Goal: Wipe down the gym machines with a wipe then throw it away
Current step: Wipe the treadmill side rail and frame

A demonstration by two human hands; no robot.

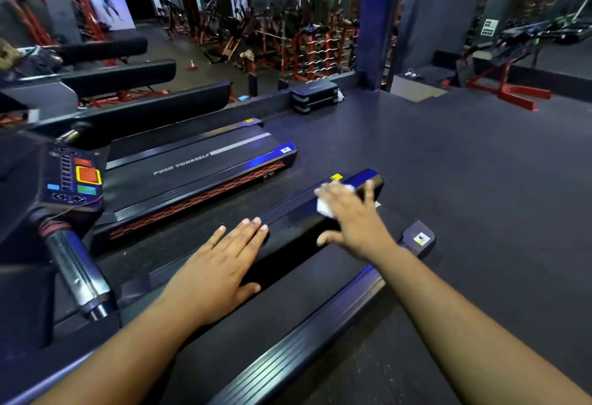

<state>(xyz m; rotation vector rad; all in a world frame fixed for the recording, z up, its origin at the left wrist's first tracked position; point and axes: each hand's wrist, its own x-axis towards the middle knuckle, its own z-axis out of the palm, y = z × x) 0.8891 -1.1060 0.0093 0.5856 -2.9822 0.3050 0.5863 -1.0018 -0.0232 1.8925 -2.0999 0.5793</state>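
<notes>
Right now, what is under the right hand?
A white wipe, pressed flat on the treadmill side rail by the right hand. Only its edges show; the hand covers the rest and the rail below.

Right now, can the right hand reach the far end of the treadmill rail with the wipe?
Probably yes. The right hand presses the wipe close to the rail's far end, and nothing lies between them.

A gym: treadmills (198, 161) side by side on a dark floor (464, 164), with red weight machines (238, 36) and racked bars (320, 49) beyond.
</notes>
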